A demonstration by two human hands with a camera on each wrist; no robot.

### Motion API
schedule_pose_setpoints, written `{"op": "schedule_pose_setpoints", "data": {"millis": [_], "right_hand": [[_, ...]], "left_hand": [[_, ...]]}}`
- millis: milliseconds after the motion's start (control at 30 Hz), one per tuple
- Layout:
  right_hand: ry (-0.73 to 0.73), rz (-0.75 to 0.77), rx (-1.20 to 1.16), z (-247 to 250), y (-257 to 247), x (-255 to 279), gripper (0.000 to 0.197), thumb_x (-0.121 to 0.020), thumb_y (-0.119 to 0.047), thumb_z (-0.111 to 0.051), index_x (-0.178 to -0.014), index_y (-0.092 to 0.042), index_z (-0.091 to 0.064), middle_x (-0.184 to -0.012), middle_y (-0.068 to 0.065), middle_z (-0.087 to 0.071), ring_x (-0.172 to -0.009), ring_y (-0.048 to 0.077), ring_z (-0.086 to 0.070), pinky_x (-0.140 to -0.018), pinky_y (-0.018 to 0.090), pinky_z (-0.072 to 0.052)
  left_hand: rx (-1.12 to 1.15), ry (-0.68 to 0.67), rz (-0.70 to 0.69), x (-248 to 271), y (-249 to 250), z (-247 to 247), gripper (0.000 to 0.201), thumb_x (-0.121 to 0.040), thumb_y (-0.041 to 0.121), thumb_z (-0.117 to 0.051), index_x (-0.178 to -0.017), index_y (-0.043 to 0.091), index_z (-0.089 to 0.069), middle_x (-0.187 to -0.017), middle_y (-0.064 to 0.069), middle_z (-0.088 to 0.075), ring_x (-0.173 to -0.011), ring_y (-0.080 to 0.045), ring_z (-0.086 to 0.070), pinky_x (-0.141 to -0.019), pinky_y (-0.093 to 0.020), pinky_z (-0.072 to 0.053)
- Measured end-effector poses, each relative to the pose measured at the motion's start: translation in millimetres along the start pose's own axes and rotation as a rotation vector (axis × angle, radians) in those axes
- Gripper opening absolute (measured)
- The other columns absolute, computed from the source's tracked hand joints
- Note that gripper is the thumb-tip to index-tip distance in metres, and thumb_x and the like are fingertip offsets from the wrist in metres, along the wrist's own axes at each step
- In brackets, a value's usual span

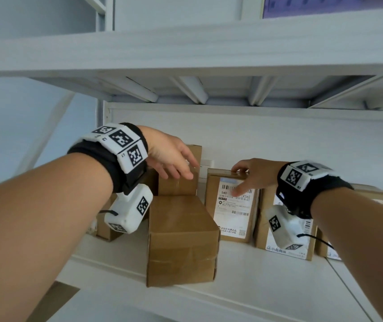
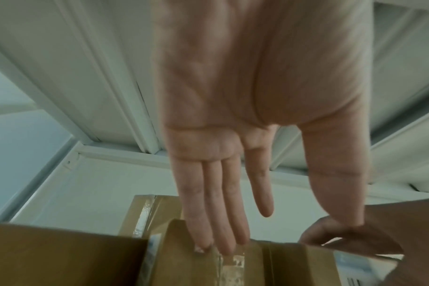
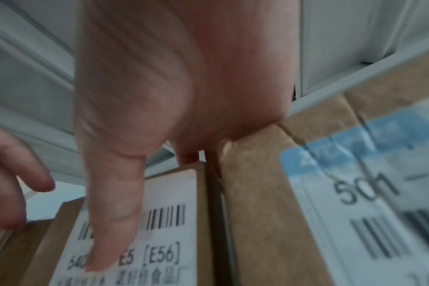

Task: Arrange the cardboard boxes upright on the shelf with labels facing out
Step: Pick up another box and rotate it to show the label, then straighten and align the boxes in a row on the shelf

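Several brown cardboard boxes stand on a white shelf (image 1: 255, 282). My left hand (image 1: 181, 168) reaches over a plain upright box (image 1: 176, 184); in the left wrist view its straight fingers (image 2: 218, 228) touch the taped top of that box (image 2: 184, 267). A second plain box (image 1: 181, 238) lies flat in front of it. My right hand (image 1: 241, 180) grips the top of an upright box with a white label (image 1: 232, 212), fingers over its top edge. In the right wrist view its thumb (image 3: 110, 232) presses on that label (image 3: 164, 241).
Another labelled box (image 1: 285, 238) stands against the held one on its right, partly behind my wrist camera. More boxes (image 1: 381, 201) sit at the far right and a small one (image 1: 105, 228) at the left. The upper shelf (image 1: 186, 54) hangs close overhead.
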State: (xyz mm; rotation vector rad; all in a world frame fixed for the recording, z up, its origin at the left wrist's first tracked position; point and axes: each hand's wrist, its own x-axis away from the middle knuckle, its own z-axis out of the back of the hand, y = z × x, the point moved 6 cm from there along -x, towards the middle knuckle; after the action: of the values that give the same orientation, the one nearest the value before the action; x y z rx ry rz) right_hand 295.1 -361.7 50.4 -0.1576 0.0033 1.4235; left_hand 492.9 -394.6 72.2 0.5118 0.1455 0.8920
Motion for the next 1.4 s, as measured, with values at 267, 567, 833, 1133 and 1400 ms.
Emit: {"op": "schedule_pose_setpoints", "data": {"millis": [267, 567, 833, 1133, 1400], "right_hand": [[-0.054, -0.040, 0.054, 8, 4, 8, 0.074, -0.074, -0.037, -0.078, -0.139, -0.027, -0.043, -0.138, -0.005, -0.050, -0.123, 0.018, -0.049, -0.110, 0.039, -0.037], [0.112, 0.122, -0.113, 29, -32, 10, 0.064, -0.080, -0.032, -0.068, -0.139, -0.026, -0.046, -0.147, -0.001, -0.041, -0.133, 0.018, -0.040, -0.102, 0.029, -0.035], [0.158, 0.217, -0.121, 18, -68, 4, 0.046, -0.080, -0.030, -0.071, -0.124, -0.024, -0.060, -0.129, 0.000, -0.058, -0.119, 0.017, -0.053, -0.102, 0.031, -0.042], [0.102, 0.047, 0.045, 37, -113, 4, 0.041, -0.085, -0.039, -0.066, -0.123, -0.025, -0.062, -0.124, -0.005, -0.058, -0.116, 0.017, -0.053, -0.106, 0.035, -0.040], [-0.033, -0.136, 0.234, 22, -169, -21, 0.054, -0.088, -0.046, -0.061, -0.134, -0.019, -0.054, -0.134, 0.002, -0.054, -0.118, 0.022, -0.056, -0.099, 0.034, -0.048]], "left_hand": [[0.018, 0.416, -0.052, -2, -15, 36, 0.029, -0.086, 0.020, -0.069, -0.115, 0.023, -0.067, -0.106, 0.001, -0.070, -0.097, -0.011, -0.066, -0.085, -0.030, -0.057], [0.102, 0.736, 0.029, 35, -53, 75, 0.020, -0.087, 0.010, -0.064, -0.104, 0.016, -0.073, -0.110, -0.004, -0.067, -0.104, -0.017, -0.062, -0.069, -0.023, -0.050], [-0.015, 0.697, 0.234, 51, -93, 57, 0.047, -0.082, 0.028, -0.071, -0.127, 0.015, -0.061, -0.134, -0.005, -0.054, -0.124, -0.022, -0.049, -0.097, -0.033, -0.039], [-0.179, 0.283, 0.309, 14, -159, 47, 0.096, -0.068, 0.058, -0.070, -0.149, 0.025, -0.029, -0.152, -0.002, -0.036, -0.135, -0.024, -0.040, -0.109, -0.038, -0.037], [-0.381, 0.139, 0.325, 9, -186, 66, 0.076, -0.083, 0.059, -0.058, -0.142, 0.012, -0.045, -0.136, -0.013, -0.053, -0.121, -0.026, -0.053, -0.104, -0.034, -0.044]]}}
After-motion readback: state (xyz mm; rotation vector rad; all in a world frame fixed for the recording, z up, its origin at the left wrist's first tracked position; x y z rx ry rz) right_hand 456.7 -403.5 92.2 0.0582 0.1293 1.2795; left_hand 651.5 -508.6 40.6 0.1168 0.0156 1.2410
